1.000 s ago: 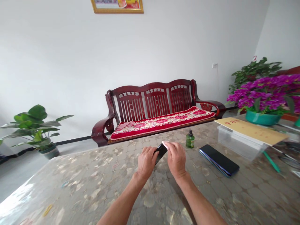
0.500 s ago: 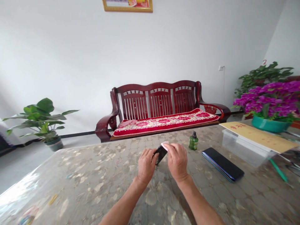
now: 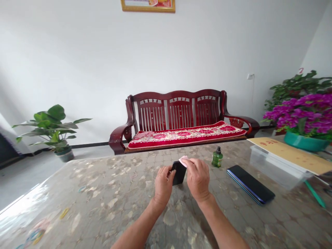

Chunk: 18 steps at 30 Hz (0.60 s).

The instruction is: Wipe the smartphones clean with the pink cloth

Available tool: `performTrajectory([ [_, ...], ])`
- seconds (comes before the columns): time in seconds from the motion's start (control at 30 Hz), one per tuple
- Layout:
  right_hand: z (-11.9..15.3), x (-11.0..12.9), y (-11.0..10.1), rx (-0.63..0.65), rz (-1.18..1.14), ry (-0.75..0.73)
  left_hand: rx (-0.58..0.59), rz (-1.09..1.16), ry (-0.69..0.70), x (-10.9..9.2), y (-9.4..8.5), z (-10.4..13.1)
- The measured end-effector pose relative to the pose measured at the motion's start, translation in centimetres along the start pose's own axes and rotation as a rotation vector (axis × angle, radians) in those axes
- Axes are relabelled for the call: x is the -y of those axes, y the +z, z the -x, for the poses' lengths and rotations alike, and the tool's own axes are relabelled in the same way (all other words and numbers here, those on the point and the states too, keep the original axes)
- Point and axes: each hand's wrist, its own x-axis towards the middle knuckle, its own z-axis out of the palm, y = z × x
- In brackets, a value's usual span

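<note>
A dark phone-like slab (image 3: 179,174) stands upright on the patterned tabletop (image 3: 124,193), between my two hands. My left hand (image 3: 164,183) is closed round its left edge, thumb on the near face. In my right hand (image 3: 198,178) a small pale pink cloth (image 3: 183,160) is pinched, pressed against the slab's top right corner. A small green bottle (image 3: 217,157) with a black cap stands beyond my right hand. Further right lies a larger black phone (image 3: 250,184) with a blue edge.
At the right are a clear plastic box (image 3: 277,166) under a tan card (image 3: 293,155), a green pen (image 3: 314,193) and purple flowers in a teal pot (image 3: 306,141). Coloured bands (image 3: 36,236) lie at the left front. A wooden bench (image 3: 178,114) stands behind the table.
The slab has turned so that more of its dark face shows. Both hands keep their hold. The whole view has shifted slightly, with the room's objects appearing a little further right.
</note>
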Motion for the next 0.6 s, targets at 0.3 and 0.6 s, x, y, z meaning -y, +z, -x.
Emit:
performTrajectory([
  [0.3, 1.4, -1.6, 2.1, 0.017, -0.236, 0.225, 0.034, 0.136, -0.169, 1.9, 0.0, -0.1],
  [0.6, 2.4, -1.9, 3.9, 0.062, -0.465, 0.419, 0.229, -0.002, -0.132, 0.6, -2.2, -2.4],
])
